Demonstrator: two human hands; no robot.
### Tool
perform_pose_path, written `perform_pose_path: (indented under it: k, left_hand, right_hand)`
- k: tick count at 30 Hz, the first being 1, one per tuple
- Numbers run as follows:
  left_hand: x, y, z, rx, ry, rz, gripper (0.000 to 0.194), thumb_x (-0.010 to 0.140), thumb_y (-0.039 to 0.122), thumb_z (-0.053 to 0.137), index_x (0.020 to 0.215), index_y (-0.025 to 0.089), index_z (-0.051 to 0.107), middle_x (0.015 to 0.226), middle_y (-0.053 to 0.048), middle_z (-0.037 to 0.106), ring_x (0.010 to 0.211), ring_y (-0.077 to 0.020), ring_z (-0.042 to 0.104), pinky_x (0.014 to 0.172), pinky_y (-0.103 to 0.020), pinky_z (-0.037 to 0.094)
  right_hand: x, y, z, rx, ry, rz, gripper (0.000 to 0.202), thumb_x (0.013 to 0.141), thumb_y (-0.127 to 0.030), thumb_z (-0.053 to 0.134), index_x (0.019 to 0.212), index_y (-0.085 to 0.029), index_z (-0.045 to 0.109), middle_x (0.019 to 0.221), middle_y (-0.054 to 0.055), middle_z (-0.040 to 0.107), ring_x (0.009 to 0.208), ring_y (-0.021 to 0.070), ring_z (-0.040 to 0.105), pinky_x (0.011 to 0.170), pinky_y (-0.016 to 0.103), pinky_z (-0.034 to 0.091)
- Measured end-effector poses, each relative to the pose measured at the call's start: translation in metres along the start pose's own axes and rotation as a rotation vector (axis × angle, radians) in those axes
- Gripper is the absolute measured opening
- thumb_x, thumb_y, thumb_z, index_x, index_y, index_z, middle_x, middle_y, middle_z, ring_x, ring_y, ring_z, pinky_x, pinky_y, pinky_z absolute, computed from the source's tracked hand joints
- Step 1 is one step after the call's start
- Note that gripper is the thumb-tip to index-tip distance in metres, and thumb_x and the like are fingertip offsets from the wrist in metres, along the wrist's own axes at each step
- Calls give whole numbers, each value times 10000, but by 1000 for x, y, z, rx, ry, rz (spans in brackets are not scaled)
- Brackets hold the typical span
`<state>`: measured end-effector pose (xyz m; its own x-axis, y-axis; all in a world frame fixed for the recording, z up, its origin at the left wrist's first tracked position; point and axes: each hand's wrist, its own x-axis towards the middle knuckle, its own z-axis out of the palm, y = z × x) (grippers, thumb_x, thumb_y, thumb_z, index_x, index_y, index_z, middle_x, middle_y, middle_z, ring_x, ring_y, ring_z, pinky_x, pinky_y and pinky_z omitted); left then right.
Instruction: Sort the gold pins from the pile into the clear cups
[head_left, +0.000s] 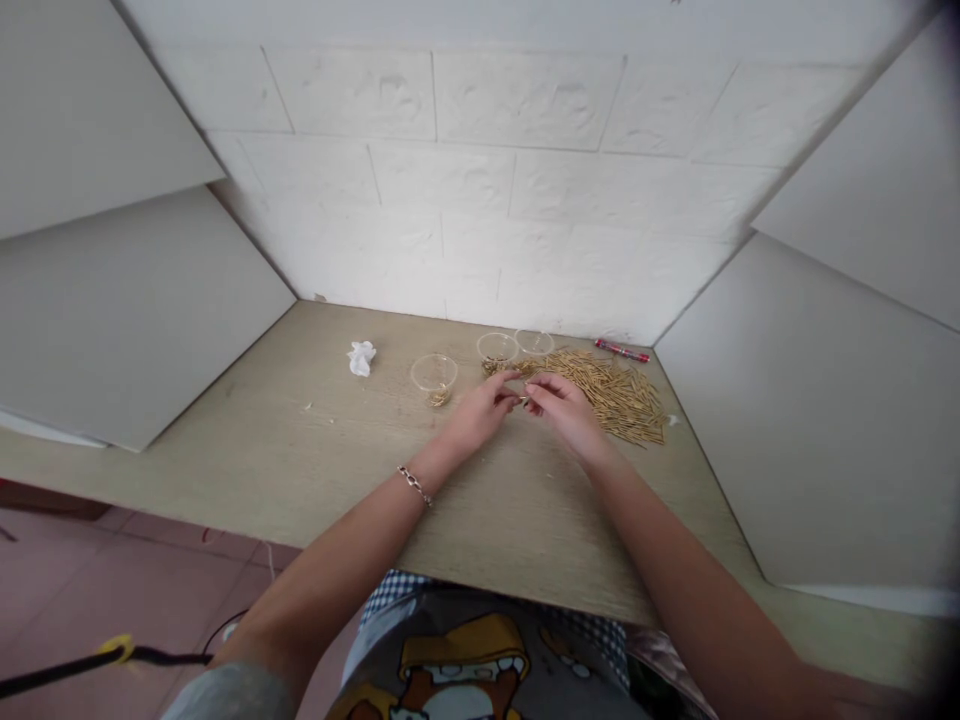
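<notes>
Both hands meet near the middle of the table, just left of a wide pile of thin gold-coloured sticks. My left hand, with a chain bracelet at the wrist, has its fingers bent and closed on something small. My right hand pinches at the same spot, its fingertips nearly touching the left ones. A tiny gold piece shows between them, too small to make out. Behind the left fingers lies a clump of small gold pieces. A clear round container has small gold pieces at its front edge.
Two more clear round containers stand near the wall. A red marker-like tube lies at the back right, a crumpled white tissue at the back left. Grey panels flank the table.
</notes>
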<state>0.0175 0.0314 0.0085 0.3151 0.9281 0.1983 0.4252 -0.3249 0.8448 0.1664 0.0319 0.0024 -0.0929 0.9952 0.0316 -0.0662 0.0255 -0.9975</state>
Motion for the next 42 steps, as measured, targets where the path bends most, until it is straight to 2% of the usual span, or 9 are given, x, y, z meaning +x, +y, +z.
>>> perform_pose_path:
  k: [6, 10, 13, 24, 29, 33, 36, 42]
  left_hand:
    - [0, 2, 0, -36, -22, -8, 391, 807, 165, 495, 1197, 168, 477, 948, -55, 681, 829, -129, 620, 799, -267, 467]
    - [0, 7, -3, 54, -40, -8, 242, 818, 241, 493, 1019, 160, 601, 915, -42, 673, 796, -129, 599, 751, -253, 461]
    - [-1, 12, -6, 137, -70, 2, 228, 834, 282, 463, 899, 156, 642, 822, -22, 660, 720, -121, 567, 685, -240, 446]
    - [-3, 17, -6, 79, -29, -17, 238, 836, 258, 444, 902, 147, 643, 798, -22, 654, 710, -115, 554, 690, -238, 441]
    - [-2, 16, -6, 110, 12, -58, 226, 824, 263, 444, 834, 146, 637, 763, -13, 644, 688, -114, 545, 659, -231, 427]
    - [-1, 13, -5, 84, 32, -76, 231, 824, 271, 433, 806, 143, 623, 752, -13, 637, 686, -115, 541, 640, -227, 420]
    - [0, 13, -5, 71, 24, -76, 229, 824, 263, 428, 795, 141, 620, 749, -15, 632, 695, -115, 541, 650, -230, 421]
    - [1, 12, -5, 48, 33, -104, 206, 807, 251, 453, 811, 134, 622, 747, -16, 626, 705, -118, 544, 662, -236, 429]
  right_hand:
    - [-1, -2, 2, 69, -4, -1, 274, 628, -425, 644, 778, -209, 568, 698, 4, 601, 629, 121, 556, 662, 296, 473]
    - [-1, -6, 2, 124, 48, 5, 306, 589, -444, 668, 758, -212, 560, 687, 5, 595, 634, 129, 556, 667, 308, 472]
    - [-1, -8, 1, 179, 54, 2, 288, 588, -426, 672, 748, -214, 557, 687, 1, 588, 643, 128, 555, 670, 305, 467]
    - [-2, -6, 1, 192, 18, 21, 286, 600, -422, 680, 756, -212, 564, 706, 6, 603, 653, 129, 563, 682, 308, 464]
    - [-1, -8, 0, 107, 96, 52, 369, 589, -512, 654, 759, -201, 553, 753, 20, 611, 590, 110, 533, 584, 269, 446]
    - [4, -4, -5, -37, 125, 32, 369, 675, -560, 546, 644, -195, 508, 617, -6, 524, 534, 101, 480, 536, 254, 422]
    - [5, -2, -8, -170, 77, 20, 340, 711, -525, 515, 631, -194, 506, 592, -11, 507, 529, 104, 473, 533, 253, 419]
    - [2, -8, -10, -372, 55, -27, 253, 716, -414, 525, 751, -175, 598, 715, 26, 609, 633, 136, 543, 612, 283, 436]
